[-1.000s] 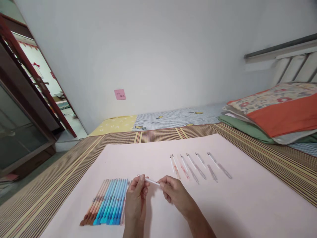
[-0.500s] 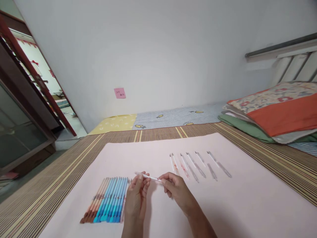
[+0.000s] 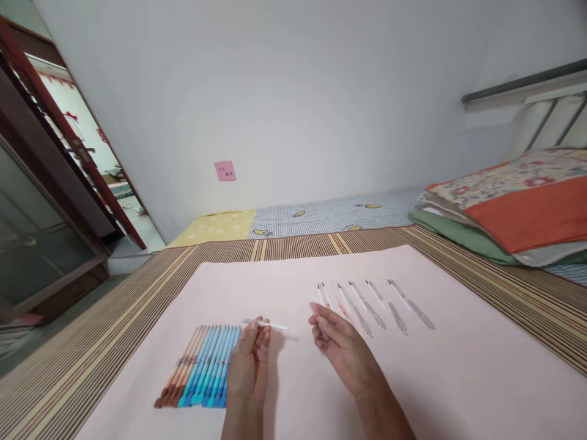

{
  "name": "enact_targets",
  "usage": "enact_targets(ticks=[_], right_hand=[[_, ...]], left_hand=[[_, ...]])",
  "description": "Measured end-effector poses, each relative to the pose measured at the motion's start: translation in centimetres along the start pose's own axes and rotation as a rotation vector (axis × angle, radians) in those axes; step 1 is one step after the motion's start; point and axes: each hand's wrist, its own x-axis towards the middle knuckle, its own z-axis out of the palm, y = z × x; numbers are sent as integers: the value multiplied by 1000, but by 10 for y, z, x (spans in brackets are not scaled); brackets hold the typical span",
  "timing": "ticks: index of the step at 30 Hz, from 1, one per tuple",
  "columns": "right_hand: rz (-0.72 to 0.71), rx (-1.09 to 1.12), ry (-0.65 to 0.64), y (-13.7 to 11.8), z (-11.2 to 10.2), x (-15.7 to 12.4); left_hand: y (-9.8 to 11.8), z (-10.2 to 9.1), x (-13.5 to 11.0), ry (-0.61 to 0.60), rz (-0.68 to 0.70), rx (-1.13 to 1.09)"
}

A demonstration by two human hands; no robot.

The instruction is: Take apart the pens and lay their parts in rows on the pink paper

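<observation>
My left hand (image 3: pixel 247 357) is closed in a pinch on a thin white pen refill (image 3: pixel 277 326), which sticks out to the right. A pale pen end shows past the fingers on the left. To the right, my right hand (image 3: pixel 342 345) has its fingers curled together around a pale see-through pen barrel (image 3: pixel 313 305), mostly hidden and blurred. Beside my left hand lies a row of blue pens (image 3: pixel 211 366) and brown-and-peach pens (image 3: pixel 183 366), side by side. Beyond my right hand are several white refills (image 3: pixel 400 294) and clear pen barrels (image 3: pixel 398 319).
A pale pink sheet (image 3: pixel 284 287) covers the striped mat (image 3: pixel 302 250). Folded bedding with an orange edge (image 3: pixel 527 217) is stacked at the right. A pink note (image 3: pixel 225 171) sticks to the wall, and a doorway stands at the left.
My right hand has moved away to the right, and the pen held between both hands has come apart. The white refill in my left hand now shows bare. The view has shifted slightly.
</observation>
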Motion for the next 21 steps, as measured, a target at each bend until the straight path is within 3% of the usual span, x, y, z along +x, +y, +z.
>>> enact_targets(ticks=[4, 11, 17, 21], right_hand=[[-12, 6, -37, 0, 4, -1], [48, -585, -37, 21, 12, 6], [66, -645, -128, 25, 14, 4], [85, -670, -139, 22, 17, 1]], left_hand=[[-3, -2, -1, -46, -54, 37], [-5, 2, -8, -112, -112, 183], [-7, 2, -10, -214, -133, 252], [-8, -1, -7, -216, -122, 261]])
